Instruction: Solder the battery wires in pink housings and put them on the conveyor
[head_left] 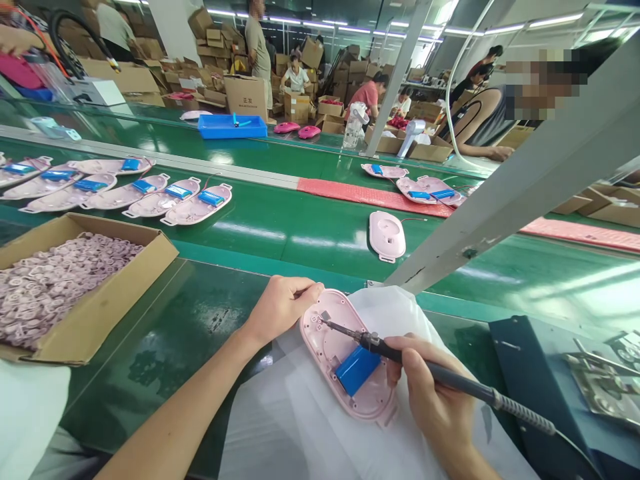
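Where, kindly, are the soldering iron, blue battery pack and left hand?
Soldering iron (465, 383): head view, black handle.
Blue battery pack (358, 371): head view, top face.
Left hand (283, 308): head view, back of hand.

The near pale pink plastic housing (325, 357) holds a bright blue battery pack (358, 371). The soldering iron (440, 374) is dark grey. Beneath lies a translucent white plastic sheet (295, 417), on a glossy green conveyor belt (200, 313), with a reddish-pink padded strip (370, 197) farther off.
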A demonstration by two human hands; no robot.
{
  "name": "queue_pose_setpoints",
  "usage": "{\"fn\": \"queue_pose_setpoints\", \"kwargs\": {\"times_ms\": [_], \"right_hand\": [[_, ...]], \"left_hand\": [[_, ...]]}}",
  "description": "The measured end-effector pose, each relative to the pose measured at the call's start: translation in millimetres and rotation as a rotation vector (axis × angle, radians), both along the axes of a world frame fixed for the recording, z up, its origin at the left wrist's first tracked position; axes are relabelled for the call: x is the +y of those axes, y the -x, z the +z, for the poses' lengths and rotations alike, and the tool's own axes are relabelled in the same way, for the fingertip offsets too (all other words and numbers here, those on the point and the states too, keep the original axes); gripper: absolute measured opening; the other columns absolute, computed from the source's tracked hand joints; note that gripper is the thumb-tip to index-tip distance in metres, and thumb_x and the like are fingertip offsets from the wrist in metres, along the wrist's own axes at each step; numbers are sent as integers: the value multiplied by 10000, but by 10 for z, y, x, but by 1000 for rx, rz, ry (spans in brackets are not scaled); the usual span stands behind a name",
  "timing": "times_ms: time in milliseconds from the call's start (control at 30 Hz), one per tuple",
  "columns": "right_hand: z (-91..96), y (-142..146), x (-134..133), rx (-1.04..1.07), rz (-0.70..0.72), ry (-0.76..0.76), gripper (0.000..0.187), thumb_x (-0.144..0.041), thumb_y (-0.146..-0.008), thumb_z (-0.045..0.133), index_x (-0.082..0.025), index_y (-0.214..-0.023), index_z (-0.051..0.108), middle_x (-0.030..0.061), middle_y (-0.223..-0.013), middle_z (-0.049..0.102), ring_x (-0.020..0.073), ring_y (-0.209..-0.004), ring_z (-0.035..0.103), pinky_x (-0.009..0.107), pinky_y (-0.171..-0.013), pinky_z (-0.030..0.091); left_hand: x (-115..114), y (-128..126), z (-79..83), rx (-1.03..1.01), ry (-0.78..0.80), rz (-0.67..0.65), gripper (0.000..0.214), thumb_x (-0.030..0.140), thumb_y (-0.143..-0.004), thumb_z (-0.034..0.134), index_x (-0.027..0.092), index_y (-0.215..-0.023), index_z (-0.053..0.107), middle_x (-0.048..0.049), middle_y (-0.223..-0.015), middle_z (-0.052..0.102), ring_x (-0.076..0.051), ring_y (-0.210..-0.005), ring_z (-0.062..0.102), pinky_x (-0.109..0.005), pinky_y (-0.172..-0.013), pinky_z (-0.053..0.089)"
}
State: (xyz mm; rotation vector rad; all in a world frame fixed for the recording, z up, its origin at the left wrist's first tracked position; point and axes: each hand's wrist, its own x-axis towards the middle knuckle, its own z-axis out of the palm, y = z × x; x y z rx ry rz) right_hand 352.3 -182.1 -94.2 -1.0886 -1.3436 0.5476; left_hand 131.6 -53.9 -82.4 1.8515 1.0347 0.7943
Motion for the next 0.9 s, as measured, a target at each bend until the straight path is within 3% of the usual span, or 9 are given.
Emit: {"fn": "queue_pose_setpoints", "kwargs": {"times_ms": [900], "right_hand": [[13,1,-5,10,-11,-1,204,-297,-1039,641,-240,-996,833,-32,-544,646,138,-452,596,250,-446,486]], "left_hand": [[2,-2,2,-2,-9,-6,489,412,-990,510,211,-592,309,49,-605,233,-95,-569,237,-277,-539,171]]}}
